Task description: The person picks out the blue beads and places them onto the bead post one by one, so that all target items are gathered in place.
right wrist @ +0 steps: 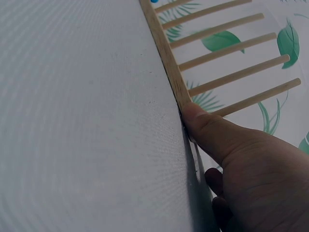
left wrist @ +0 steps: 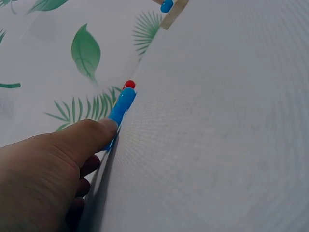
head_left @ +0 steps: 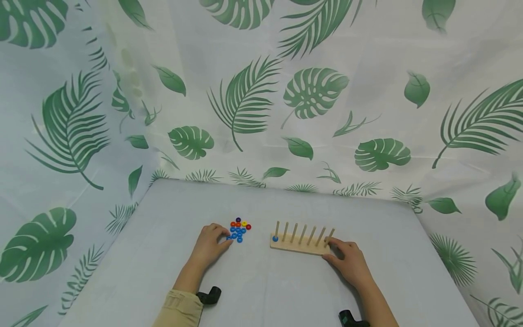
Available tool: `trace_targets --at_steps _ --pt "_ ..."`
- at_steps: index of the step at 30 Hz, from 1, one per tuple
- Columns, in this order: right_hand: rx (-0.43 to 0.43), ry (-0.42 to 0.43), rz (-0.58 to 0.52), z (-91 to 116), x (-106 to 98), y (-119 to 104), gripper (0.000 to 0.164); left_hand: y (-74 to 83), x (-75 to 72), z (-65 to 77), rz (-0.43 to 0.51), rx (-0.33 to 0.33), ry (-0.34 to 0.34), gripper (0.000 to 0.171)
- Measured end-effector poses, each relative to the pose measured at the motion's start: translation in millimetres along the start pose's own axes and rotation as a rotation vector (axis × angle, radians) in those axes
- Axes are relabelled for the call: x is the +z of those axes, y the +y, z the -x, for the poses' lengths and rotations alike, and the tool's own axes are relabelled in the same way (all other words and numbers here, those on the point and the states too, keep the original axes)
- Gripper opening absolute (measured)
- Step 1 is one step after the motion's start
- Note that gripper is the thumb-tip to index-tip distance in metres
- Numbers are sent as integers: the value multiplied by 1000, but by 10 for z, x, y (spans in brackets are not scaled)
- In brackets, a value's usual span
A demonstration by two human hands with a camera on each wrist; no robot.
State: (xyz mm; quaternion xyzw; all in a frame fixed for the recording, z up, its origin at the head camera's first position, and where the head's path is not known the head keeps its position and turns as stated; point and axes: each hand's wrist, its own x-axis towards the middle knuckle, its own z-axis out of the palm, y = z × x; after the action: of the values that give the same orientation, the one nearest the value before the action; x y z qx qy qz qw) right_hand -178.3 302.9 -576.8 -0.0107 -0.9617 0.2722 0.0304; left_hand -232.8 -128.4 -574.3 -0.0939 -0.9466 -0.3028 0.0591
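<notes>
A cluster of small ring beads lies on the table, with several blue beads (head_left: 239,240) nearest me and red, orange, yellow and dark purple ones behind. At the cluster's left edge my left hand (head_left: 210,244) pinches a blue bead (head_left: 229,238) between thumb and fingers, low on the table. To the right stands a wooden peg board (head_left: 296,245) with a row of upright pegs. One blue bead (head_left: 275,239) sits at the foot of its leftmost peg. My right hand (head_left: 347,259) grips the board's right end, thumb on the front edge; its other fingers are partly hidden.
A white cloth covers the table (head_left: 265,281). Leaf-patterned curtains (head_left: 261,91) hang behind and at the left side. A black wrist device (head_left: 209,295) sits by the left forearm, and another black device (head_left: 352,319) by the right.
</notes>
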Motion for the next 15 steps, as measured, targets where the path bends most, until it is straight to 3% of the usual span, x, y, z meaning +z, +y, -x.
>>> trace_targets --at_steps 15 --pt "3 3 1 -4 13 16 65 2 -10 -28 13 -12 -29 20"
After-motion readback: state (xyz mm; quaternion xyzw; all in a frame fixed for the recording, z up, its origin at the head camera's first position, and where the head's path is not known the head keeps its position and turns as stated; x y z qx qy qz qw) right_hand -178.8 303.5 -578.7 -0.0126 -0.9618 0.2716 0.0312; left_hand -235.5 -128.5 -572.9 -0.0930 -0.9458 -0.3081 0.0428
